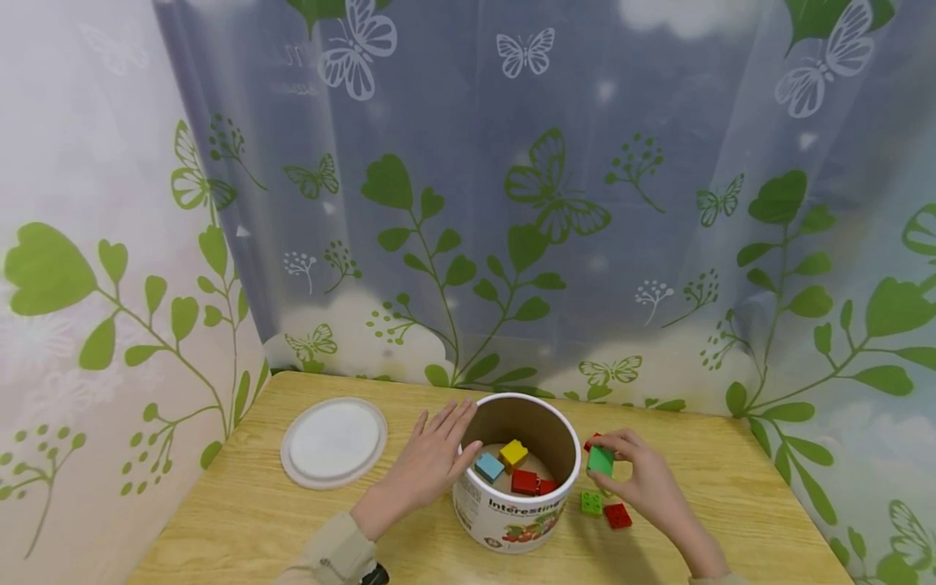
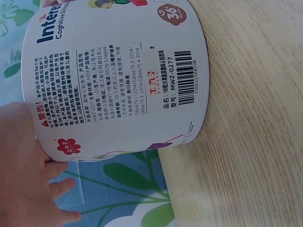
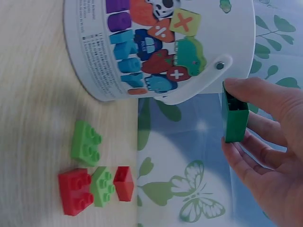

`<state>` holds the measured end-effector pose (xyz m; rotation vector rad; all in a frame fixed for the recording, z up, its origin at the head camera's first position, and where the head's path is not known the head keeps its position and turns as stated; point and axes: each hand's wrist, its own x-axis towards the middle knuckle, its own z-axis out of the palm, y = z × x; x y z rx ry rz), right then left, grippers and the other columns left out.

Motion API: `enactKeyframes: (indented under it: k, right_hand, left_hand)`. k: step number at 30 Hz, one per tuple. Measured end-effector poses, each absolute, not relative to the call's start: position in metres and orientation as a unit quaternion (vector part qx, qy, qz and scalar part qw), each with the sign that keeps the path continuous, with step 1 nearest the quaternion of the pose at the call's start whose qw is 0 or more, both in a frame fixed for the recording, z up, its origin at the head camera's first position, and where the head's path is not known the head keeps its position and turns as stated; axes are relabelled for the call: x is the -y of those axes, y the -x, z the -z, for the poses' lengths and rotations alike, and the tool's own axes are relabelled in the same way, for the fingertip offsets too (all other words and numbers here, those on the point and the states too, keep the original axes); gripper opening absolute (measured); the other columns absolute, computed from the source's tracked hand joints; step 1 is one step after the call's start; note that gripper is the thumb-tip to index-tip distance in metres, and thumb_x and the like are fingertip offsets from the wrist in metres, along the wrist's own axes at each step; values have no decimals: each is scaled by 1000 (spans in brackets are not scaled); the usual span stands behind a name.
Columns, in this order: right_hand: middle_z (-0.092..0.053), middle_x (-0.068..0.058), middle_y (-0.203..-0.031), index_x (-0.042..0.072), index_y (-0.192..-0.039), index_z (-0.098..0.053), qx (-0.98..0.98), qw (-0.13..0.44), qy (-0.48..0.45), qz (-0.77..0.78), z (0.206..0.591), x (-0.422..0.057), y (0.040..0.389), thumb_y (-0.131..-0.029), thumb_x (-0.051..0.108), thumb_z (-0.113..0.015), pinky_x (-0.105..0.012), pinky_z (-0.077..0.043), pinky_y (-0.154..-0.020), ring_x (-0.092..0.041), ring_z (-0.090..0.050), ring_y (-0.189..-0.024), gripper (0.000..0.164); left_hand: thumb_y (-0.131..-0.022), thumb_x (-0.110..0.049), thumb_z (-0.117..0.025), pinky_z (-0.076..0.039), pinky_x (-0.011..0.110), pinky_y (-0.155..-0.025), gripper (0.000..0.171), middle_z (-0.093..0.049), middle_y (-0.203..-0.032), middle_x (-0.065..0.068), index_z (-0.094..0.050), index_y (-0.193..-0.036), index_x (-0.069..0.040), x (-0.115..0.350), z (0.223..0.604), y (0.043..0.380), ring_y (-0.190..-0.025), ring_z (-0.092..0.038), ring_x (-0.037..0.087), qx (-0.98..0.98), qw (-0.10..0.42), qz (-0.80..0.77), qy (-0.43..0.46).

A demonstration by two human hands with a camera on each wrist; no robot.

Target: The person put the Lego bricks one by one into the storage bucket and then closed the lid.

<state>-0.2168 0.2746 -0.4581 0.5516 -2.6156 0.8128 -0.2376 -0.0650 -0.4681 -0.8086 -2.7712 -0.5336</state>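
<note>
A round white bucket stands on the table, its printed wall facing me. Inside it lie a blue block, a yellow block and red blocks. My left hand rests against the bucket's left rim with its fingers extended. Just right of the bucket, raised above the table, my right hand pinches a green building block between thumb and fingers. The right wrist view shows the block's hollow side. Below that hand, light green blocks and red blocks lie on the table.
A round white lid lies flat on the wooden table, left of the bucket. A curtain with butterflies and leaves hangs behind the table's back edge. On the bucket's side sits a white handle.
</note>
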Motion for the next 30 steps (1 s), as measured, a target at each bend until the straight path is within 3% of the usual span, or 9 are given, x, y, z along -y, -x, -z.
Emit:
enactKeyframes:
  k: [14, 19, 25, 30]
  right_hand:
    - [-66, -6, -112, 7, -116, -74, 917, 220, -182, -279, 439, -260, 229, -77, 9, -88, -39, -59, -76, -20, -67, -91, 41]
    - [-66, -8, -112, 5, -118, -74, 918, 208, -190, -280, 432, -249, 233, -78, 10, -88, -40, -60, -76, -23, -67, -92, 42]
    - [-66, -8, -114, 7, -118, -73, 909, 196, -218, -297, 430, -230, 236, -79, 9, -88, -31, -59, -71, -23, -68, -93, 42]
    - [-65, -8, -118, 7, -119, -73, 908, 177, -240, -293, 434, -210, 238, -79, 9, -87, -38, -60, -76, -27, -68, -100, 42]
  left_hand:
    - [-110, -46, -34, -19, 62, -120, 64, -29, -166, 9, -29, -160, -7, 66, 468, 237, -151, -28, 33, 938, 102, 185, 273]
    - [-110, -46, -34, -19, 62, -120, 64, -29, -165, 10, -29, -160, -8, 66, 468, 237, -152, -27, 32, 939, 102, 184, 273]
    - [-110, -47, -33, -19, 62, -121, 64, -29, -165, 9, -28, -161, -8, 66, 467, 236, -151, -28, 32, 939, 103, 184, 272]
    - [-110, -47, -32, -19, 62, -120, 65, -28, -166, 9, -28, -161, -8, 65, 467, 236, -151, -28, 33, 939, 102, 183, 273]
